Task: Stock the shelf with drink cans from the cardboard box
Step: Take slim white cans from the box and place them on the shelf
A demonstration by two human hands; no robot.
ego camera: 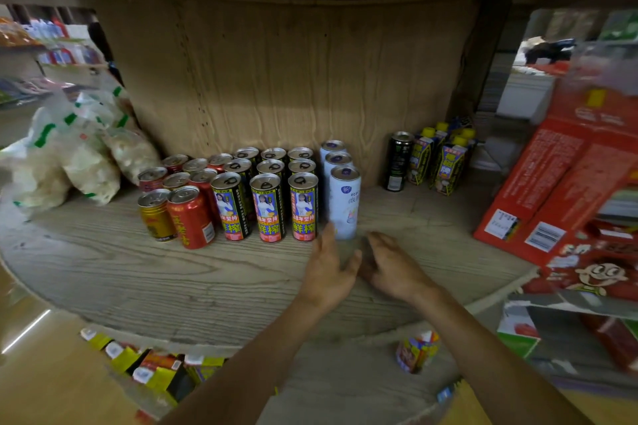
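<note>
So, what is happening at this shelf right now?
A person is stocking a wooden shelf with drink cans. Both hands are open and empty: the left hand is at the base of the front white can, the right hand low over the shelf beside it. That can stands upright, first of a row of three, next to rows of green cans and red cans. A red box leans at the right.

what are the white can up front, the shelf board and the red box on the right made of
White can: likely aluminium, shiny silvery top, printed matte wall.
Shelf board: wood or wood-look laminate, pale grain lines, matte.
Red box: printed cardboard, flat creased panels, slight sheen.
</note>
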